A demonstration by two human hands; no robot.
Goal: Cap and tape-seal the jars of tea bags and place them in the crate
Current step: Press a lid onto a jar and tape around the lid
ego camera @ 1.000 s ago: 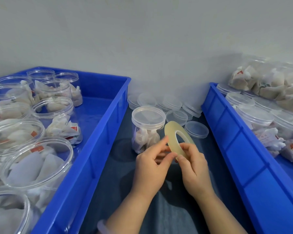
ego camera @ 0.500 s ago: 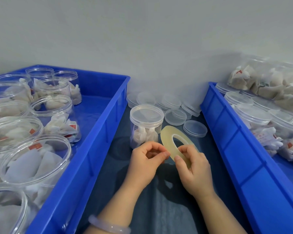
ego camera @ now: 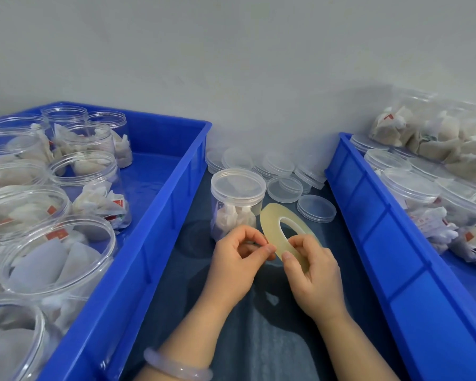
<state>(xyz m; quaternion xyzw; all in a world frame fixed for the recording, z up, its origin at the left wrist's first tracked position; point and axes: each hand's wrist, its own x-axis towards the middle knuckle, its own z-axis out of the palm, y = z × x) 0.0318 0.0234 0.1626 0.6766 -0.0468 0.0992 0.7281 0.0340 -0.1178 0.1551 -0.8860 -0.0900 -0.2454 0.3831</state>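
A capped clear jar of tea bags (ego camera: 237,202) stands on the dark cloth between two blue crates. Just in front of it, my right hand (ego camera: 312,273) grips a thin yellowish roll of clear tape (ego camera: 275,229), thumb on its near face and fingers through the hole. My left hand (ego camera: 237,259) pinches at the roll's left edge with thumb and forefinger; the tape end itself is too fine to make out. The left blue crate (ego camera: 154,243) holds several uncapped jars of tea bags (ego camera: 88,188). The right blue crate (ego camera: 382,243) holds several capped jars (ego camera: 412,193).
Loose clear lids (ego camera: 285,188) lie in a cluster against the grey wall behind the capped jar, one more lid (ego camera: 316,209) to its right. Bagged tea bags (ego camera: 437,138) are piled at the back of the right crate. The crate walls flank the narrow work strip.
Both hands and the tape roll have dropped slightly toward me. My left fingers curled from lying along the roll into a pinch at its edge. The jar has not moved.
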